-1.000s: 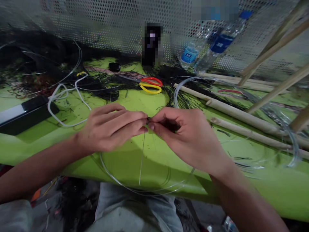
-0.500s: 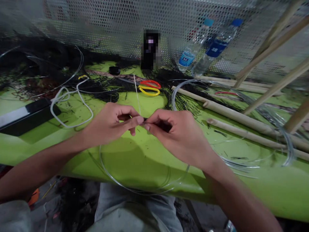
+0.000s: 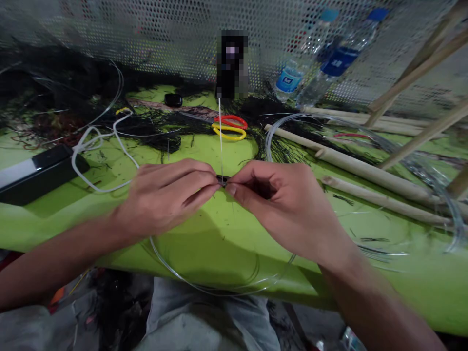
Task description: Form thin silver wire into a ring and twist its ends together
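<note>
White and thin, a straight strand (image 3: 221,136) runs from the fingertips toward the far side. At its near end, a small dark slender piece (image 3: 223,180) sits between the hands, over the middle of the glossy green tabletop (image 3: 204,236). The left hand (image 3: 168,195), fingers close together, pinches its left end; the right hand (image 3: 288,207) pinches the right end between thumb and forefinger. Scissors with red and yellow handles (image 3: 232,138) lie beyond, left of pale round wooden sticks (image 3: 365,171).
</note>
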The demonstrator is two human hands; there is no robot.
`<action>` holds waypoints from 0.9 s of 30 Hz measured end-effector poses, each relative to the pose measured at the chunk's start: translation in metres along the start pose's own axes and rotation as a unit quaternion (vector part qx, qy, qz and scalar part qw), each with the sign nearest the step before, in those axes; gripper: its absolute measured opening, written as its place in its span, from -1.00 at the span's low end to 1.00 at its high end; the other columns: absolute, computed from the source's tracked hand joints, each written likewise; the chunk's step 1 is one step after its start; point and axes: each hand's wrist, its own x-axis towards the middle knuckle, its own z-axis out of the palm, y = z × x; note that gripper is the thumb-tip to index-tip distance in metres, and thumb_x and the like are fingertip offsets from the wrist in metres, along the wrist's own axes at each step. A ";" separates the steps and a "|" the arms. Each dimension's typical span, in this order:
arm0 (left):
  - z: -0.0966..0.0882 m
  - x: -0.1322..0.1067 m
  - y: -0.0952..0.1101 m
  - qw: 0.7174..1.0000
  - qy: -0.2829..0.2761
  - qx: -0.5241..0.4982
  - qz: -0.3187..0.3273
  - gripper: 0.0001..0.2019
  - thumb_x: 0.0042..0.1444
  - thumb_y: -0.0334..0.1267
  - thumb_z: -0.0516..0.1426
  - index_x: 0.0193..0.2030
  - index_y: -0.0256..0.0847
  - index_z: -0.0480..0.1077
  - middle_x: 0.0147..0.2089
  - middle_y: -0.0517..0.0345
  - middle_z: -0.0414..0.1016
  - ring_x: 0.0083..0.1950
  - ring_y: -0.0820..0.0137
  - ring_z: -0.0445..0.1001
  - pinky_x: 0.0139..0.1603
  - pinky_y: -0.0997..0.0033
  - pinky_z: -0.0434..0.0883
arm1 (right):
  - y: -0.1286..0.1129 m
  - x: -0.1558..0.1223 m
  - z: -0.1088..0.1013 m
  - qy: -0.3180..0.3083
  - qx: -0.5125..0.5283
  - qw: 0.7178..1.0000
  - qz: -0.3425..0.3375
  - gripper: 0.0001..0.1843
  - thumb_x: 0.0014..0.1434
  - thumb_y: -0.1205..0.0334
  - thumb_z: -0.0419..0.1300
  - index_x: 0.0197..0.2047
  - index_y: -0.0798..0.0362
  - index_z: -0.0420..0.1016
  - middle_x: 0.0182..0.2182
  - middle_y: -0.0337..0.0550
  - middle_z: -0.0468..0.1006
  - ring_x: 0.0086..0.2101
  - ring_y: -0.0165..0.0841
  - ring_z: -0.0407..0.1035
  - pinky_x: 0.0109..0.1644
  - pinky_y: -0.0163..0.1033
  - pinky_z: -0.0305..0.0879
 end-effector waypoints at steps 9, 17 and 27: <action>0.011 -0.004 -0.008 0.990 -0.011 0.115 0.078 -0.85 0.39 -0.39 0.11 0.01 -0.17 0.45 -0.01 0.12 0.68 -0.19 0.39 0.67 -0.34 0.35 0.46 | 0.001 0.001 0.004 0.017 -0.009 1.000 -0.007 -0.84 0.28 0.34 0.26 -0.36 0.06 0.61 -0.52 -0.29 0.56 -0.51 -0.46 0.30 -0.45 -0.32 0.15; 0.006 -0.002 -0.016 0.986 -0.006 0.143 0.083 -0.88 0.44 -0.29 0.10 -0.06 -0.10 0.47 -0.23 0.22 0.66 -0.32 0.46 0.61 -0.41 0.37 0.37 | 0.010 -0.007 0.000 0.078 -0.351 0.910 -0.207 -0.78 0.39 0.32 0.12 -0.26 0.06 0.57 -0.46 -0.19 0.57 -0.47 -0.39 0.35 -0.39 -0.20 0.12; 0.010 0.000 -0.012 0.967 0.036 0.197 0.161 -0.82 0.38 -0.35 0.19 -0.31 -0.23 0.44 -0.40 0.28 0.56 -0.42 0.51 0.55 -0.56 0.33 0.27 | 0.019 -0.005 0.009 0.151 -0.480 0.797 -0.336 -0.69 0.32 0.38 0.22 -0.47 0.02 0.36 -0.59 -0.34 0.30 -0.58 -0.43 0.13 -0.50 -0.21 -0.02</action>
